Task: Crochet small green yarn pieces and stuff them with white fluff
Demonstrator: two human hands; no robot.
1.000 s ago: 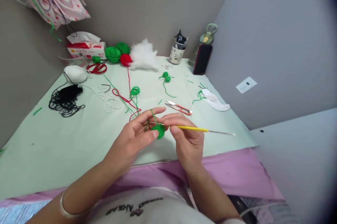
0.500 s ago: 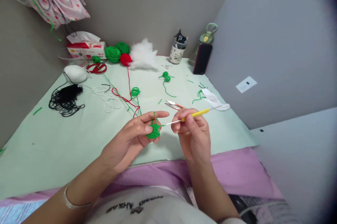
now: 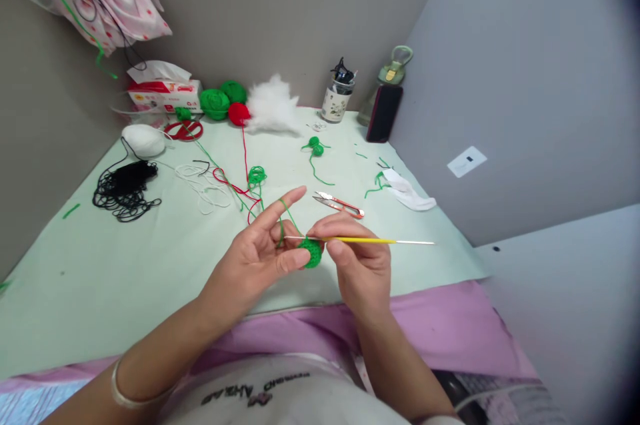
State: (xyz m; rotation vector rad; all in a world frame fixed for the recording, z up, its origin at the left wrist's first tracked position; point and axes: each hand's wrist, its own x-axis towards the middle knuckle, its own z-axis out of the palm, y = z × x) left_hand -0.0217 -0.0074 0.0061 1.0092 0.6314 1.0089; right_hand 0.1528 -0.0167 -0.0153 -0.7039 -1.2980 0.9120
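My left hand (image 3: 265, 248) pinches a small round green crochet piece (image 3: 311, 254) between thumb and fingers. Its index finger is raised, with green yarn (image 3: 290, 214) looped over it and running down to the piece. A crochet hook (image 3: 367, 240) with a yellow handle lies almost level in my right hand (image 3: 363, 265), gripped between thumb and fingers. The hook's thin metal tip passes across the top of the crochet piece toward the left fingers. Just beyond my right hand, orange-handled thread snips (image 3: 345, 205) rest on the table.
Black yarn (image 3: 127, 185), white yarn (image 3: 143, 140), red scissors (image 3: 184, 130) and a tissue box (image 3: 165, 96) are on the left. Green balls (image 3: 215, 104), a red ball (image 3: 239, 113) and white stuffing (image 3: 273, 105) line the back. A jar (image 3: 337, 98) and phone (image 3: 385, 113) stand at right.
My left hand has turned and the crochet piece has shifted right. The hook has moved left and levelled out, its tip now over the piece. My left index finger points higher.
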